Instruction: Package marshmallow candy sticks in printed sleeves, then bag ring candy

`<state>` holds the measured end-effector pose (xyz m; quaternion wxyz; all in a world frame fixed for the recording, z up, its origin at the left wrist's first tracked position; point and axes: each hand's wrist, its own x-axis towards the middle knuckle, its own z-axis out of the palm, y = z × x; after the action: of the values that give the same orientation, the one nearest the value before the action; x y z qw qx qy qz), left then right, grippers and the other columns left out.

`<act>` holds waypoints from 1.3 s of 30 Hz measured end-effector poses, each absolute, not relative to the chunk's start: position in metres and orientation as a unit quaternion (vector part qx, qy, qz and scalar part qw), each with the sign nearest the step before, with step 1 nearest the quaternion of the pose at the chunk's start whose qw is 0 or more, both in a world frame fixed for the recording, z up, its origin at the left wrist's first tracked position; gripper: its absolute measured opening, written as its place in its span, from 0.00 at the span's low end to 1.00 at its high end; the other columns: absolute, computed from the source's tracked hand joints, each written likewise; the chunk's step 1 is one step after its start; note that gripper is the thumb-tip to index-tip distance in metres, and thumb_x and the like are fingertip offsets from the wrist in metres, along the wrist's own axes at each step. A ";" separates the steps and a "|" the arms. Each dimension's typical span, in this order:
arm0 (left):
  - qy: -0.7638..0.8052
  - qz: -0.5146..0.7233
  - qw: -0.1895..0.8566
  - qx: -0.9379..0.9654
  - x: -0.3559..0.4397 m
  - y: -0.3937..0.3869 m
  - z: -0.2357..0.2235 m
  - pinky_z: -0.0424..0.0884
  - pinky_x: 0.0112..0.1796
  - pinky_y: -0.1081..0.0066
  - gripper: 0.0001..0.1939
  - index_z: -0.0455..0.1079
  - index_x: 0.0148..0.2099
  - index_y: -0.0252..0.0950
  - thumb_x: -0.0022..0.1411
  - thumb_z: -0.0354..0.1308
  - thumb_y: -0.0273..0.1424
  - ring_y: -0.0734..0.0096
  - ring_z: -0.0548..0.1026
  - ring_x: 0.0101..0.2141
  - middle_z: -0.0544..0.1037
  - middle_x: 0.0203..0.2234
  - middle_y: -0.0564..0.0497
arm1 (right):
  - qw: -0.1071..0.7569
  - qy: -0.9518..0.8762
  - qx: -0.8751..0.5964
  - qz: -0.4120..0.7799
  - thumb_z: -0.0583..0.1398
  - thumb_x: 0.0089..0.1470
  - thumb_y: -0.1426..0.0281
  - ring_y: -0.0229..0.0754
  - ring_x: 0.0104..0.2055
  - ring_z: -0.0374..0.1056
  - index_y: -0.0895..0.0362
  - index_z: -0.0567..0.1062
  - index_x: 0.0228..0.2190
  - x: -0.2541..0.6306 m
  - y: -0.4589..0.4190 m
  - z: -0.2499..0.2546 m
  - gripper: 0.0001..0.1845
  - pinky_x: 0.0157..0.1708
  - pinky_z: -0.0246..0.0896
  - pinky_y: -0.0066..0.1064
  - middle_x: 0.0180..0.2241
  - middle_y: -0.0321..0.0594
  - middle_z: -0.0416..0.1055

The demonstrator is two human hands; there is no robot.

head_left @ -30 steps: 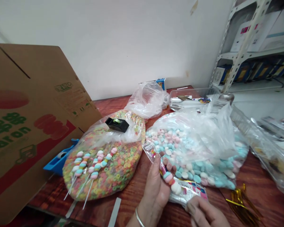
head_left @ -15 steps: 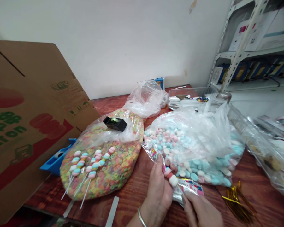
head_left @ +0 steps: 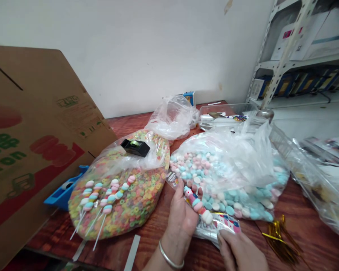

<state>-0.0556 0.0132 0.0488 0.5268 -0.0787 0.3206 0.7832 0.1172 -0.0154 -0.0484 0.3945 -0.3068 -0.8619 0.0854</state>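
My left hand (head_left: 182, 218), a silver bangle on its wrist, is closed round a candy skewer (head_left: 199, 207) with pink, blue and white pieces, inside a clear printed sleeve (head_left: 173, 178). My right hand (head_left: 240, 250) at the bottom edge pinches the lower end of that sleeve on a stack of clear printed wrappers (head_left: 220, 226). Both hands hover over the red-brown table (head_left: 158, 233), right in front of the bag of pink, blue and white candies (head_left: 228, 180).
A bag of multicoloured ring candies (head_left: 130, 192) lies left, with several finished skewers (head_left: 101, 197) and a black tape dispenser (head_left: 135, 147) on it. A cardboard box (head_left: 31, 143), blue dispenser (head_left: 63, 188), gold twist ties (head_left: 282, 235), clear tray (head_left: 228, 113) and metal shelving (head_left: 299, 49) surround.
The skewer and its sleeve have slid a little left and down in my left hand. My right hand has come up onto the sleeve's lower end. The camera drifted slightly right.
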 end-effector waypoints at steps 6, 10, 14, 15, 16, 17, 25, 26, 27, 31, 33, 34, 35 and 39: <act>0.349 0.775 0.521 -0.078 -0.039 0.013 0.054 0.74 0.31 0.71 0.10 0.67 0.34 0.34 0.64 0.58 0.35 0.77 0.69 0.24 0.70 0.25 0.54 | 0.380 -0.876 -0.294 0.037 0.55 0.62 0.71 0.44 0.23 0.74 0.57 0.75 0.41 0.114 -0.014 -0.050 0.10 0.27 0.69 0.31 0.25 0.42 0.78; 0.333 0.746 0.574 -0.050 -0.019 0.003 0.048 0.74 0.32 0.70 0.10 0.68 0.36 0.34 0.63 0.59 0.37 0.76 0.70 0.24 0.69 0.24 0.55 | 0.397 -0.844 -0.328 0.148 0.53 0.64 0.70 0.43 0.30 0.77 0.56 0.72 0.43 0.108 -0.013 -0.041 0.10 0.28 0.70 0.28 0.32 0.43 0.79; 0.323 0.732 0.599 -0.029 -0.023 -0.003 0.041 0.73 0.38 0.69 0.13 0.69 0.45 0.33 0.63 0.60 0.37 0.71 0.75 0.33 0.74 0.32 0.49 | 0.366 -0.811 -0.372 0.264 0.51 0.65 0.67 0.41 0.30 0.77 0.53 0.71 0.41 0.106 -0.014 -0.034 0.10 0.29 0.69 0.26 0.31 0.39 0.79; 0.329 0.735 0.593 -0.021 -0.026 -0.003 0.040 0.73 0.39 0.69 0.14 0.69 0.47 0.33 0.63 0.60 0.36 0.70 0.75 0.34 0.75 0.33 0.49 | 0.364 -0.802 -0.382 0.280 0.51 0.65 0.66 0.41 0.29 0.76 0.53 0.72 0.40 0.106 -0.015 -0.033 0.11 0.28 0.69 0.26 0.30 0.38 0.78; 0.333 0.737 0.588 -0.011 -0.027 -0.003 0.039 0.72 0.39 0.69 0.16 0.68 0.49 0.34 0.62 0.61 0.35 0.70 0.75 0.33 0.75 0.32 0.50 | 0.364 -0.794 -0.390 0.291 0.50 0.65 0.65 0.41 0.28 0.76 0.52 0.72 0.38 0.105 -0.016 -0.032 0.11 0.28 0.69 0.26 0.29 0.38 0.78; 0.336 0.737 0.586 0.003 -0.027 -0.003 0.038 0.72 0.39 0.69 0.16 0.68 0.50 0.34 0.62 0.61 0.35 0.72 0.75 0.31 0.74 0.29 0.52 | 0.366 -0.789 -0.391 0.302 0.51 0.65 0.64 0.41 0.28 0.75 0.52 0.73 0.38 0.104 -0.016 -0.031 0.12 0.28 0.68 0.26 0.29 0.38 0.78; 0.325 0.708 0.626 0.018 -0.003 -0.008 0.028 0.71 0.38 0.68 0.15 0.69 0.46 0.34 0.61 0.61 0.38 0.69 0.75 0.32 0.76 0.31 0.48 | 0.409 -0.731 -0.410 0.361 0.51 0.65 0.61 0.45 0.36 0.75 0.55 0.74 0.40 0.093 0.001 -0.028 0.15 0.34 0.68 0.28 0.38 0.45 0.78; 0.320 0.711 0.626 0.012 -0.008 -0.006 0.029 0.71 0.39 0.68 0.16 0.69 0.47 0.34 0.61 0.61 0.39 0.68 0.76 0.34 0.77 0.33 0.47 | 0.408 -0.724 -0.411 0.375 0.51 0.65 0.60 0.43 0.33 0.74 0.54 0.75 0.38 0.094 0.001 -0.028 0.15 0.32 0.67 0.27 0.35 0.43 0.78; 0.316 0.715 0.624 0.008 -0.014 -0.004 0.031 0.71 0.39 0.68 0.17 0.69 0.48 0.35 0.62 0.61 0.40 0.67 0.76 0.35 0.77 0.34 0.47 | 0.408 -0.713 -0.416 0.390 0.51 0.64 0.60 0.42 0.30 0.72 0.54 0.75 0.36 0.095 0.001 -0.027 0.16 0.30 0.66 0.26 0.31 0.40 0.77; 0.326 0.739 0.589 0.019 -0.027 0.004 0.034 0.71 0.39 0.68 0.17 0.69 0.51 0.36 0.63 0.60 0.37 0.73 0.74 0.29 0.73 0.26 0.54 | 0.405 -0.679 -0.425 0.441 0.51 0.64 0.57 0.40 0.26 0.69 0.53 0.74 0.32 0.091 -0.005 -0.025 0.18 0.28 0.63 0.26 0.25 0.35 0.73; 0.339 0.733 0.589 0.028 -0.021 0.003 0.031 0.71 0.39 0.69 0.16 0.69 0.49 0.34 0.63 0.59 0.38 0.73 0.73 0.28 0.72 0.26 0.54 | 0.410 -0.669 -0.423 0.453 0.52 0.64 0.57 0.42 0.32 0.71 0.54 0.74 0.37 0.085 -0.004 -0.024 0.17 0.33 0.65 0.27 0.31 0.38 0.76; 0.346 0.725 0.594 0.027 -0.016 0.002 0.029 0.71 0.39 0.68 0.16 0.70 0.48 0.34 0.63 0.59 0.39 0.72 0.74 0.29 0.74 0.27 0.52 | 0.414 -0.660 -0.424 0.462 0.52 0.63 0.57 0.43 0.35 0.72 0.55 0.73 0.39 0.082 -0.003 -0.024 0.17 0.36 0.66 0.28 0.35 0.41 0.77; 0.353 0.719 0.598 0.025 -0.013 0.001 0.028 0.71 0.39 0.68 0.16 0.70 0.47 0.33 0.64 0.58 0.40 0.71 0.74 0.31 0.75 0.29 0.50 | 0.419 -0.646 -0.426 0.474 0.52 0.63 0.57 0.44 0.37 0.73 0.55 0.73 0.41 0.080 -0.002 -0.024 0.17 0.38 0.66 0.28 0.37 0.42 0.77; 0.376 0.727 0.574 0.028 -0.008 -0.002 0.024 0.71 0.41 0.67 0.18 0.68 0.50 0.35 0.62 0.61 0.39 0.68 0.75 0.34 0.77 0.32 0.48 | 0.407 -0.617 -0.422 0.525 0.53 0.62 0.55 0.42 0.31 0.71 0.55 0.73 0.34 0.079 0.002 -0.022 0.17 0.32 0.65 0.27 0.31 0.39 0.76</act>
<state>-0.0083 -0.0018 0.0241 0.5744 0.0285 0.3761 0.7265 0.0788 0.0024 -0.0222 0.4069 -0.4221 -0.6171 0.5248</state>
